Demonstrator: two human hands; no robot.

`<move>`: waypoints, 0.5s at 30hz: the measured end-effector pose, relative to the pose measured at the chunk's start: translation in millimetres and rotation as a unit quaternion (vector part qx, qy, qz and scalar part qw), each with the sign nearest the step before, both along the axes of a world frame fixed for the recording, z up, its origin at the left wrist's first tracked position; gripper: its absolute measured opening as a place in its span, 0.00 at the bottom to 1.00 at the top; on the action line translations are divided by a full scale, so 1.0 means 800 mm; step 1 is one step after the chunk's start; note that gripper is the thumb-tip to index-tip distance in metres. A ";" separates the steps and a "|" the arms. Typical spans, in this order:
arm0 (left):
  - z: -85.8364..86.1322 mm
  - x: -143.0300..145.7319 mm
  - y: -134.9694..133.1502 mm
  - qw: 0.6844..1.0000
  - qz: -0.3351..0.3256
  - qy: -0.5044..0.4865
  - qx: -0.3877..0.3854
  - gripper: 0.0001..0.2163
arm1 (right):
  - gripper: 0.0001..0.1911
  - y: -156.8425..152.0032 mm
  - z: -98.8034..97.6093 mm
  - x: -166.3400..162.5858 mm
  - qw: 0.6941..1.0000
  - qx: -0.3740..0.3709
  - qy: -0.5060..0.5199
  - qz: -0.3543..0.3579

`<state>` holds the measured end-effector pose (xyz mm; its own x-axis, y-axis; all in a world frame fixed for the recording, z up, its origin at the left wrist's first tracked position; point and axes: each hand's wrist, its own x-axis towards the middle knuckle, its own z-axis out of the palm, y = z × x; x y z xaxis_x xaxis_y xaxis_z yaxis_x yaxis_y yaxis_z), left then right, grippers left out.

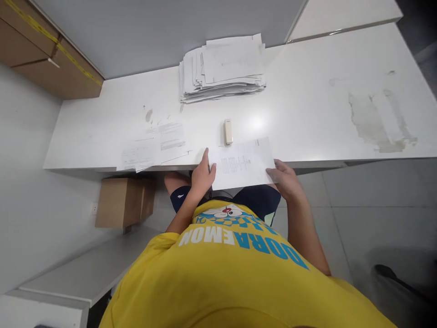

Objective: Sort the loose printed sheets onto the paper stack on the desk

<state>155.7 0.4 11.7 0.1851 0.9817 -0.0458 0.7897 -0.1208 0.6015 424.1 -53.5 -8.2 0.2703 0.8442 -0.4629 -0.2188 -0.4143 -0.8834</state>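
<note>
Between my two hands a printed sheet of paper [239,165] is held over the desk's front edge. My left hand [202,174] grips its left side, thumb on top. My right hand [285,178] pinches the right edge. Just beyond the sheet lies a small beige stapler [228,132], touched by neither hand. A tall stack of papers [234,61] stands farther back. Several printed sheets [143,152] lie to the left, some reaching over the front edge.
The white desk [307,105] runs along a grey panel [191,27]. On the left are large cardboard boxes [64,68] with yellow tape, and another cardboard box [112,202] sits below the desk. A stained patch [378,120] marks the desk's right side.
</note>
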 end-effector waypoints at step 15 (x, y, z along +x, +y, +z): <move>0.007 0.030 0.041 0.960 -0.154 0.133 0.191 0.21 | 0.16 -0.001 0.000 0.037 0.996 0.012 -0.056 -0.063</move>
